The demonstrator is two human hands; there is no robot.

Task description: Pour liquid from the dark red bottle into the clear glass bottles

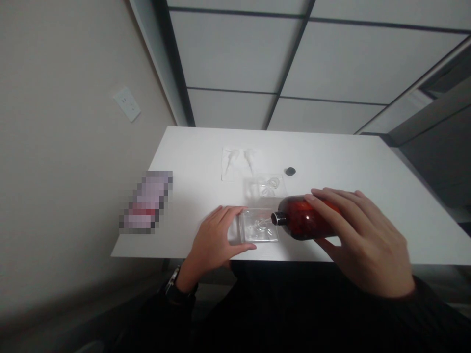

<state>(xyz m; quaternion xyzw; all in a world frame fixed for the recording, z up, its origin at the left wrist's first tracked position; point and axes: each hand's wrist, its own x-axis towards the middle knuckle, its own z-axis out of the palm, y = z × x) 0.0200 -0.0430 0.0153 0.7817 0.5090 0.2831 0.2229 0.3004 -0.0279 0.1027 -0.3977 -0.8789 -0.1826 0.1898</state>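
Both hands are on the table (279,152), apart, working at the near edge. Clock refs are from the tray in my left hand, 12 = far edge.

Left hand (215,240): fingers (230,213) wrap the left end of a clear plastic blister tray (259,228), thumb along its near edge. The tray lies flat, with a moulded ring shape in its cavity. Left wrist has a black watch (172,280) on it.

Right hand (364,240): clamped over an amber bottle (296,220), fingers across the top of the body, thumb side underneath. The bottle is held on its side, roughly level, at 3. Its black neck (278,218) points left and sits over the tray's right end. Can't tell if they touch.

Second clear blister tray (267,186) lies at 12, just past the first, not touching it as far as I can see. At 11 there's a white sheet (231,164) with two translucent pump pieces (250,161) on or beside it, detail washed out. Small black disc (290,171) at 1, well clear of both hands. At 9, on the table's left edge, is an object (147,201) too pixelated to identify.

Wall outlet (127,104) on the left wall (62,147), past the table.
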